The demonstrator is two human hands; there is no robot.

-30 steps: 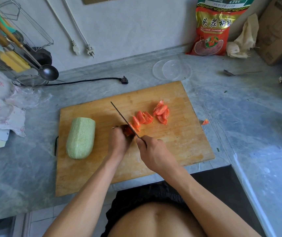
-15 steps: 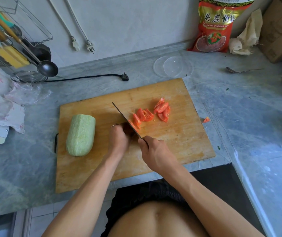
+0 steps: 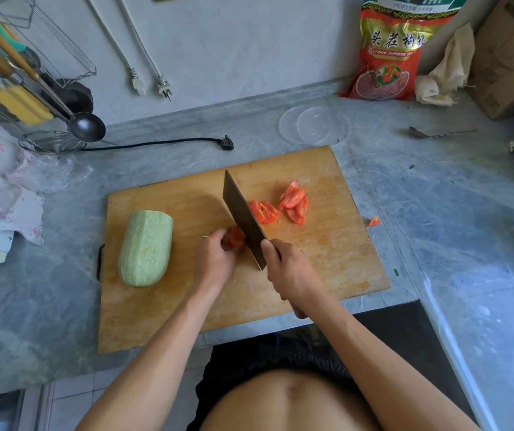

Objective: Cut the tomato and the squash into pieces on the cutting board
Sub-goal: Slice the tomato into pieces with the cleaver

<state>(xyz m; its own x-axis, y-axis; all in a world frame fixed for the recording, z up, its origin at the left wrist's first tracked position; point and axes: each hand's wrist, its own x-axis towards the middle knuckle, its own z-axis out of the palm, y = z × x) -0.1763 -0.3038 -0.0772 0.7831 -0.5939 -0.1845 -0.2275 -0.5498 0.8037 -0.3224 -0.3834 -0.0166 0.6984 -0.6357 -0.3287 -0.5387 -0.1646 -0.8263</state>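
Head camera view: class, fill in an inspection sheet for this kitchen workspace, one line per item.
Surface: grey marble counter, wooden cutting board on it.
Job's things: tomato pieces cut; peeled squash whole; one stray piece off the board.
Clutter: clear lid, spoon, red bag.
Grippers: left hand holds the remaining tomato; right hand grips the cleaver.
Cables: black plug on the counter, two white plugs hanging.
Surroundings: utensil rack, cardboard box.

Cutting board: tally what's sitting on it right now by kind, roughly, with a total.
Squash, whole: 1
Tomato chunk in the left hand: 1
Cut tomato clusters: 2
Cleaver in the right hand: 1
Total: 5
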